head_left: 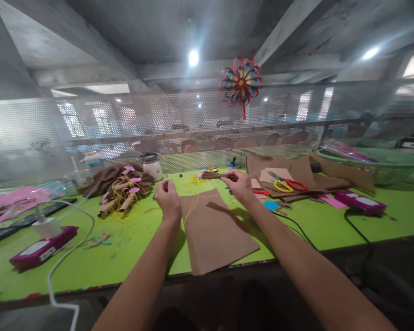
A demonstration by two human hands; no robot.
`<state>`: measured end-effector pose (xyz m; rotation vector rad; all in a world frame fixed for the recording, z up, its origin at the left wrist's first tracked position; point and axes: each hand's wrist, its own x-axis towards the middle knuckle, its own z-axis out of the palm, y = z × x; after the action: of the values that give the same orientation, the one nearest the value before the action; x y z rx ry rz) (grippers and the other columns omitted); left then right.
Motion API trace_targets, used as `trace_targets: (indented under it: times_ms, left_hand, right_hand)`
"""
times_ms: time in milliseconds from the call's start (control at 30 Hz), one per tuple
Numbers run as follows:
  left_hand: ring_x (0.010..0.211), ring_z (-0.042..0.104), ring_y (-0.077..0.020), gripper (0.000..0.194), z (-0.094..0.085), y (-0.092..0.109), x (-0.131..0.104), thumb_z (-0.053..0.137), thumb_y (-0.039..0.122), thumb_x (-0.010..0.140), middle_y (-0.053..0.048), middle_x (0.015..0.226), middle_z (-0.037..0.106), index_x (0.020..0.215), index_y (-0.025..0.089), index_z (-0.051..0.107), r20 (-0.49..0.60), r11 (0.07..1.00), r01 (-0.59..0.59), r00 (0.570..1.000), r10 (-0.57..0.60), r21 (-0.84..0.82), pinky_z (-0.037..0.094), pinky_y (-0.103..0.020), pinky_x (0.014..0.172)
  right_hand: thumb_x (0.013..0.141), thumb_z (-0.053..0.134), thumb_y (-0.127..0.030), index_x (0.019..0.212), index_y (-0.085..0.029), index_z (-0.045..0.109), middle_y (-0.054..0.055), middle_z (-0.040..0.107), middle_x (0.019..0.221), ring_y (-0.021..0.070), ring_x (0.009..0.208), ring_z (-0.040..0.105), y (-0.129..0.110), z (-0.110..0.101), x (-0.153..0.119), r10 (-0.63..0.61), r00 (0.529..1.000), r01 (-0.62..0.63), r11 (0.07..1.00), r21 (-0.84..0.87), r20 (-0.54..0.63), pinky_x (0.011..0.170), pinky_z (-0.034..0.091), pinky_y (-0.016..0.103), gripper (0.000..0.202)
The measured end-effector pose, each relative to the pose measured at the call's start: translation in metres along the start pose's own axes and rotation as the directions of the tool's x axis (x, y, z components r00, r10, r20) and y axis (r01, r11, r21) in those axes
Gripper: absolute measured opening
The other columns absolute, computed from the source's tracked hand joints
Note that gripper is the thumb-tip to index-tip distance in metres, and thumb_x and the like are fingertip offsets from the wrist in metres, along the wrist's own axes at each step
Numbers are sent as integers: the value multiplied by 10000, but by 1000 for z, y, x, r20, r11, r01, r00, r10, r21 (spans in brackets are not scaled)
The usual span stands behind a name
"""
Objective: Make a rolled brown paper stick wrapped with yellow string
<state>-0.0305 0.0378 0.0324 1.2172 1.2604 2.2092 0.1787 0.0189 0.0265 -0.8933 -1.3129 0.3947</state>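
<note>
My right hand (239, 185) pinches a narrow brown paper strip (212, 175), which points left over the table and widens toward its far end. Across from it, my left hand (168, 197) is closed with its fingertips together; whatever they may hold is too small to make out. Between my forearms a brown paper sheet (217, 234) lies flat, reaching to the table's front edge. A thin yellow thread (192, 208) runs across the sheet's upper left part.
Rolled brown paper tubes (127, 201) with yellow threads lie left, near a lidded white jar (152, 166). Scissors with yellow handles (283, 185) and red-orange handles (298, 185) rest on brown paper at right. Purple power strips (43, 248) flank both sides; a green basket (376, 165) stands far right.
</note>
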Motion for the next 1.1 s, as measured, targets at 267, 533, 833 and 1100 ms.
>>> trace_targets:
  times_ms: [267, 533, 833, 1100]
  left_hand:
    - [742, 600, -169, 353, 8, 16, -48, 568, 479, 785, -81, 792, 653, 863, 141, 640, 823, 894, 448, 511, -249, -8, 434, -263, 630]
    - [801, 647, -182, 110, 2, 11, -26, 523, 244, 858, -87, 780, 682, 828, 148, 569, 748, 515, 797, 542, -383, -314, 483, -347, 815]
    - [498, 512, -131, 155, 1, 15, -21, 425, 125, 799, -5, 500, 480, 687, 146, 530, 689, 337, 843, 537, -486, -419, 451, -262, 530]
    - [465, 462, -122, 146, -7, 14, -11, 454, 187, 774, 8, 475, 436, 637, 160, 497, 637, 410, 809, 585, -502, -420, 368, -228, 468]
  right_hand:
    - [745, 613, -303, 792, -167, 605, 6, 602, 648, 135, 565, 527, -6, 30, -29, -89, 996, 88, 996, 27, 12, 546, 427, 256, 144]
    - [789, 576, -260, 841, -174, 616, 29, 607, 750, 147, 650, 536, -7, 41, -52, -168, 961, 187, 980, -67, 221, 608, 428, 264, 108]
    - [745, 576, -178, 995, -176, 583, 38, 621, 838, 135, 666, 531, -2, 52, -66, -78, 926, 111, 991, -72, 368, 615, 423, 264, 250]
    - [738, 586, -222, 789, -156, 677, 22, 596, 655, 124, 595, 510, -9, 42, -57, 136, 833, -102, 990, -94, 537, 565, 399, 255, 124]
